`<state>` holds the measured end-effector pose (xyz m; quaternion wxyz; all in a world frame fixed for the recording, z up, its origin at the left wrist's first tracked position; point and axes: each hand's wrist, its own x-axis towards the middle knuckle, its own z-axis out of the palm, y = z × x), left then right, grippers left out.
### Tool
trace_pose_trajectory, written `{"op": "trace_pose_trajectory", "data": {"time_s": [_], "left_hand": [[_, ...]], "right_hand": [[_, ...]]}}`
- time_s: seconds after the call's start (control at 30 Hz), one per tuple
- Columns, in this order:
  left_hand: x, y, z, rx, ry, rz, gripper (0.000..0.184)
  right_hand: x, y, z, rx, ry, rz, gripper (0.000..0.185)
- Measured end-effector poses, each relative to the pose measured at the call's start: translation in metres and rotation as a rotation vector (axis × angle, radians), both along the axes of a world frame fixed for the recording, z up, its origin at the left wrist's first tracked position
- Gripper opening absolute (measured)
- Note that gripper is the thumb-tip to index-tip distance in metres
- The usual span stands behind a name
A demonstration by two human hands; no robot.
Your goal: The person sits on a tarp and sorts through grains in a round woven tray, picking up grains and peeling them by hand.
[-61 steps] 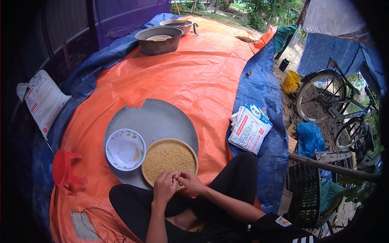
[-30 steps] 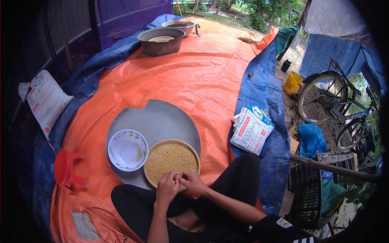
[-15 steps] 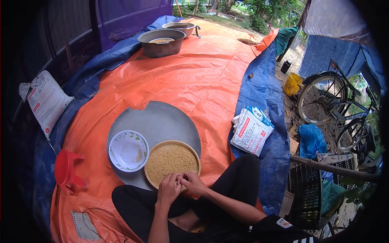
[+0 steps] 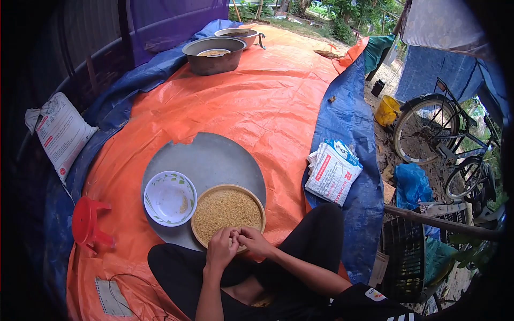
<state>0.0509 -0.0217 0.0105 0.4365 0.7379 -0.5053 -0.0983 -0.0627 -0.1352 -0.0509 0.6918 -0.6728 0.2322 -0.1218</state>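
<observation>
My left hand [image 4: 222, 248] and my right hand [image 4: 254, 241] meet over the near rim of a round, shallow tray [image 4: 263, 206] filled with golden-brown grain [image 4: 227, 209]. The fingers of both hands are pinched together, and whatever lies between them is too small or hidden to make out. Just left of the tray, a white bowl with green leaf patterns [image 4: 167, 195] holds a small patch of grain on its inner right side. Both vessels rest on a grey round board [image 4: 209, 155] with a chipped far edge.
An orange tarp [image 4: 273, 112] spreads over the ground, bordered by blue sheeting. A red stool [image 4: 85, 224] lies at the left, near a white sack [image 4: 61, 136]. Folded printed sacks [image 4: 334, 174] lie right. Large basins [image 4: 214, 61] stand far back; a bicycle [image 4: 428, 131] is beyond the tarp.
</observation>
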Motion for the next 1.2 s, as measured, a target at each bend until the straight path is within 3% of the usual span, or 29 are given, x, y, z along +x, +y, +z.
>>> {"op": "trace_pose_trajectory", "data": {"time_s": [0.27,0.67,1.2], "left_hand": [[0.0,0.001,0.002,-0.003,0.01,0.007,0.023],[0.0,0.0,0.004,0.035,-0.094,-0.084,0.022],[-0.004,-0.001,0.005,-0.051,-0.046,-0.045,0.028]], "right_hand": [[0.002,0.0,0.003,0.062,-0.031,-0.012,0.017],[0.0,-0.001,0.01,-0.13,0.015,-0.015,0.019],[0.0,-0.005,-0.012,0.418,-0.141,0.045,0.014]]}}
